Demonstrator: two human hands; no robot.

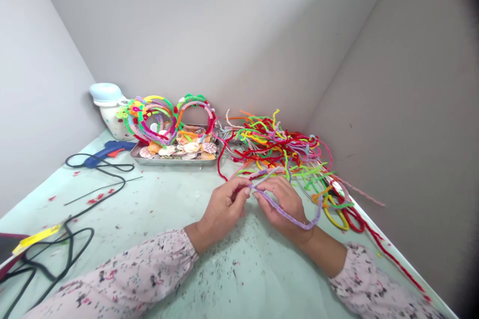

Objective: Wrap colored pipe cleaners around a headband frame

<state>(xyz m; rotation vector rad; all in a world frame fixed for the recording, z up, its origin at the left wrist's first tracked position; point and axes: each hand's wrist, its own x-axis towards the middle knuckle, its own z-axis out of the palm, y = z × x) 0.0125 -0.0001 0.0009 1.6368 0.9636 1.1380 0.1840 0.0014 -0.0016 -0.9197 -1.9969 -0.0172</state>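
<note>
Both my hands meet over the pale green table. My left hand pinches one end of a lilac pipe cleaner with fingers closed. My right hand is closed on the same pipe cleaner, which loops down over its back toward the wrist and curves up again. Just beyond the hands lies a tangled heap of coloured pipe cleaners in red, green, orange and yellow.
A metal tray of seashells stands at the back, with pipe-cleaner hoops propped in it. A white jar with a blue lid and a blue glue gun sit left; its black cord trails forward. Grey walls close in.
</note>
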